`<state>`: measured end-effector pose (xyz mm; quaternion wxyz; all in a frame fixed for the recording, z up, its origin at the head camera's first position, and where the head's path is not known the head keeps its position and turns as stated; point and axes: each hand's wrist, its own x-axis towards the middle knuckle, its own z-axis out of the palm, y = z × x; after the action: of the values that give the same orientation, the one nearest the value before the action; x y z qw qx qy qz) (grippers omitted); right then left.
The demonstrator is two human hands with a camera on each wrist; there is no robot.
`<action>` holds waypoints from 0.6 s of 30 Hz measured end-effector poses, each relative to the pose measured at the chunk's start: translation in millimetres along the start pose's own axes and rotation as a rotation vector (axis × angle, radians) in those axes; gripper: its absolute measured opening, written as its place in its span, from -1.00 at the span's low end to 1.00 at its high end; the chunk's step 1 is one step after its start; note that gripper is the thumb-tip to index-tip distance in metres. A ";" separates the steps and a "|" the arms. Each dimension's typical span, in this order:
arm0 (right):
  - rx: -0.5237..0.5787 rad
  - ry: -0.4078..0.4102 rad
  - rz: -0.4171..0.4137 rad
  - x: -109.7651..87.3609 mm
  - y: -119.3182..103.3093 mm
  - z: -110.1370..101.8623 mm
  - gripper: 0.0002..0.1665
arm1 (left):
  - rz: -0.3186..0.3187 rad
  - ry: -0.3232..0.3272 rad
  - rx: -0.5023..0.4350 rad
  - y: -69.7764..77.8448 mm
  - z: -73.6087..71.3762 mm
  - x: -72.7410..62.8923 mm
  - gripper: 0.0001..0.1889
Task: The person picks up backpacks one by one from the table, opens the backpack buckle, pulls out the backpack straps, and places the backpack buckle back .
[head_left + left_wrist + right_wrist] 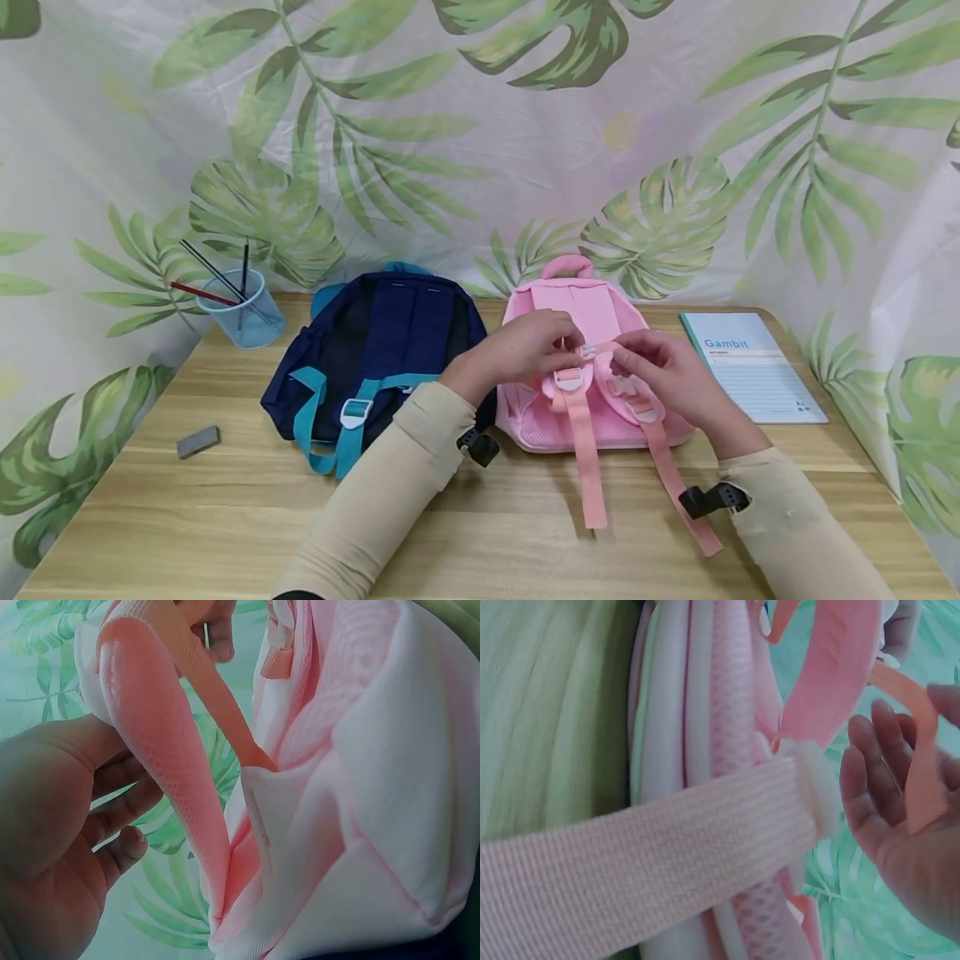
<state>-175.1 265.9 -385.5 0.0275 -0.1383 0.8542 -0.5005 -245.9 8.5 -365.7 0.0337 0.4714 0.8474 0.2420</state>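
Observation:
A pink backpack (573, 307) lies with its shoulder straps facing up. In the head view, my left hand (536, 346) pinches a small white buckle (588, 351) on the chest strap, above the left padded strap. My right hand (667, 371) pinches the peach webbing (924, 750) that runs from this buckle; in the right wrist view its loose end hangs over my palm. The left wrist view shows the pink padded strap (150, 735) beside my left hand, with the fingertips partly hidden. Two long peach strap tails (585, 467) hang toward the table's front.
A navy backpack (360, 333) with teal straps lies to the left. Farther left are a blue mesh pen cup (258, 321) with several pencils and a grey eraser (198, 442). A Gambit notebook (757, 367) lies at the right of the wooden table (187, 525). A leaf-print curtain hangs behind.

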 end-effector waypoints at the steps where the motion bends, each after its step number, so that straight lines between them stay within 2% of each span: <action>1: 0.002 -0.001 0.007 0.1 -0.8 -0.6 -0.67 | 0.001 0.000 0.003 -0.2 0.0 0.0 -0.82; 10: -0.015 -0.002 0.138 7.4 -8.7 -0.3 -0.63 | 0.002 0.033 -0.038 -1.8 1.3 -1.0 -0.81; 18: 0.164 -0.018 0.256 16.3 -10.1 5.3 -0.59 | 0.015 0.069 -0.097 -2.5 3.2 -2.2 -0.79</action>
<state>-187.7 252.5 -377.9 0.1099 -0.0300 0.8207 -0.5598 -245.7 6.8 -370.0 0.0256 0.4668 0.8319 0.2989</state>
